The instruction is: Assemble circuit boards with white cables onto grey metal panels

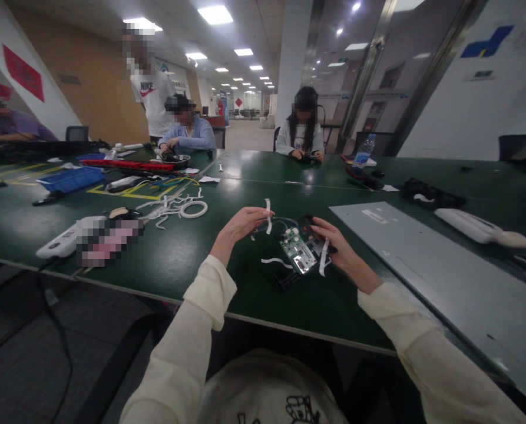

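My left hand (244, 224) is closed in a pinch, with a short white tape strip (268, 215) standing at its fingertips. A thin cable (284, 220) runs from near those fingers towards a green circuit board (298, 249). My right hand (337, 247) grips a black plastic housing (307, 225) beside the board, thumb and fingers closed on its edge. Another white strip (323, 258) hangs by the right fingers. A third strip (275, 261) sticks out left of the board. Below the board lies a black slotted part (285, 281); whether it is attached is unclear.
A tape roll (194, 209) lies left among loose white strips, near a white device (70, 237) and a blue tray (72, 179). At right is a large grey panel (422, 265) and a white tool (466, 225). Other people sit or stand across the green table (240, 197).
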A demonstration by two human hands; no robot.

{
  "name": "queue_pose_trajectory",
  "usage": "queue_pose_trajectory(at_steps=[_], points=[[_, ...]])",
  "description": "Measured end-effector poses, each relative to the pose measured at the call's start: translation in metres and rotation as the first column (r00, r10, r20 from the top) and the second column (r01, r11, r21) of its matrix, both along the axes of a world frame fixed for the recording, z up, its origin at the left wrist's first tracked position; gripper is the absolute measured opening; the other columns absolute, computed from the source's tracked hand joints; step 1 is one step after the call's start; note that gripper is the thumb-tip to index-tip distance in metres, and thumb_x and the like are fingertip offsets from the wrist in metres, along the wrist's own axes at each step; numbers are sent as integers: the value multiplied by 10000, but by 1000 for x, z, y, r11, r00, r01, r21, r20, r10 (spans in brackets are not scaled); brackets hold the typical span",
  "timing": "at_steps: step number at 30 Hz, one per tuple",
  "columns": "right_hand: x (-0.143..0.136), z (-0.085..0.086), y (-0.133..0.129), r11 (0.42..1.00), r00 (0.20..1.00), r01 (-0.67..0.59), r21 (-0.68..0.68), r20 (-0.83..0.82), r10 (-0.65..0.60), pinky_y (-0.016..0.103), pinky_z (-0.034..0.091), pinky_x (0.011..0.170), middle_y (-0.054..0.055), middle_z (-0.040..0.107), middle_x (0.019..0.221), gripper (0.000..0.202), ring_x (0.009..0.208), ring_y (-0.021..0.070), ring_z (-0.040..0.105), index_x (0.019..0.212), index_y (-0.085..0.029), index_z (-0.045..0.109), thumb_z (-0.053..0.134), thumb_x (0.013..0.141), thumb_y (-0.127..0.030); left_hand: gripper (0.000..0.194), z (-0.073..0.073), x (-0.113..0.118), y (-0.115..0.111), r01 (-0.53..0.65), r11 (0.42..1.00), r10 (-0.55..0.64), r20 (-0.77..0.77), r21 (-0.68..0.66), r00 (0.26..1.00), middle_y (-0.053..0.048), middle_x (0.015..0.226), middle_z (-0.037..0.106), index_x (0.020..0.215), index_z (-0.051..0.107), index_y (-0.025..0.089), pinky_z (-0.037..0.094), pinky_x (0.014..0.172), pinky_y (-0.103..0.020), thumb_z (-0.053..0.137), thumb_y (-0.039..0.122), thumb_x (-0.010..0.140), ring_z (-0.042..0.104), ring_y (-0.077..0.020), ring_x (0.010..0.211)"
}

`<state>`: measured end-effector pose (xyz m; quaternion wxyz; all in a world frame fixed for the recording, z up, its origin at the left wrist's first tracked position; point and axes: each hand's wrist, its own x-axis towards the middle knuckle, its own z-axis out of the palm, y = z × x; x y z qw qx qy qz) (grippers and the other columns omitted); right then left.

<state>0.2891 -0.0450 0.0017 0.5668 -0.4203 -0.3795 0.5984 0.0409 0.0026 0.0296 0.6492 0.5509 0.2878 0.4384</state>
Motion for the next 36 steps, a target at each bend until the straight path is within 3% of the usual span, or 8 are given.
queue_pose_trajectory(at_steps=[4, 8, 13, 17, 25, 28, 32, 36], points=[[0, -1, 0, 1000, 1000, -13, -10, -25, 13, 221, 530, 612, -17, 695, 861, 395, 667, 119, 642, 987, -248, 634, 730, 610, -176, 308, -2, 4, -1, -69, 995, 79, -141, 75, 987, -59, 800, 689, 789, 726, 148, 425, 720, -278, 771, 356, 565, 589, -136, 719], [0, 0, 1, 1000, 999, -18, -11, -43, 18, 194, 521, 584, -12, 695, 855, 365, 632, 104, 633, 969, -246, 639, 727, 625, -163, 304, -4, 8, 0, -106, 974, 141, -168, 201, 976, -38, 775, 679, 791, 715, 149, 426, 707, -262, 753, 368, 583, 581, -128, 713], [0, 0, 0, 1000, 1000, -15, 4, -20, 15, 235, 534, 596, -12, 692, 872, 349, 663, 132, 643, 962, -252, 641, 723, 633, -170, 249, -8, 9, 2, -110, 962, 161, -195, 248, 967, -32, 833, 666, 741, 707, 159, 442, 740, -274, 743, 361, 599, 591, -135, 756], [-1, 0, -1, 1000, 1000, -11, 21, -11, 11, 247, 533, 612, -20, 693, 865, 358, 694, 138, 649, 967, -248, 635, 721, 627, -176, 243, -9, 9, 2, -99, 968, 143, -180, 230, 973, -62, 1000, 662, 735, 715, 160, 442, 825, -300, 750, 353, 592, 605, -164, 872], [-3, 4, -3, 1000, 1000, 15, 6, -8, -15, 260, 537, 662, -23, 693, 850, 385, 779, 158, 653, 972, -250, 638, 722, 604, -180, 307, -10, 8, 1, -10, 993, 30, -164, 121, 986, -63, 780, 702, 816, 709, 123, 479, 779, -318, 756, 330, 594, 637, -157, 730], [-3, 4, -3, 1000, 1000, 15, 10, -8, -15, 255, 540, 655, -25, 693, 842, 385, 772, 155, 655, 970, -251, 635, 725, 600, -192, 375, -9, 7, 1, -11, 995, 22, -118, 99, 993, -63, 764, 704, 908, 688, 112, 488, 765, -317, 762, 298, 591, 650, -164, 723], [-3, 4, -3, 1000, 1000, 11, 14, 0, -11, 250, 537, 628, -18, 692, 849, 372, 748, 155, 655, 966, -245, 635, 724, 608, -195, 607, -6, 6, -1, -11, 994, 25, -119, 112, 993, -54, 753, 710, 1189, 559, 152, 487, 749, -313, 749, 272, 624, 662, -174, 733], [-3, 6, -4, 1000, 1000, -2, 6, -28, 2, 228, 531, 597, -22, 692, 840, 369, 690, 131, 645, 970, -245, 634, 718, 617, -181, 623, -4, 7, -4, -35, 981, 72, -193, 191, 979, -45, 759, 711, 1242, 510, 168, 472, 788, -314, 719, 278, 665, 658, -178, 780]])
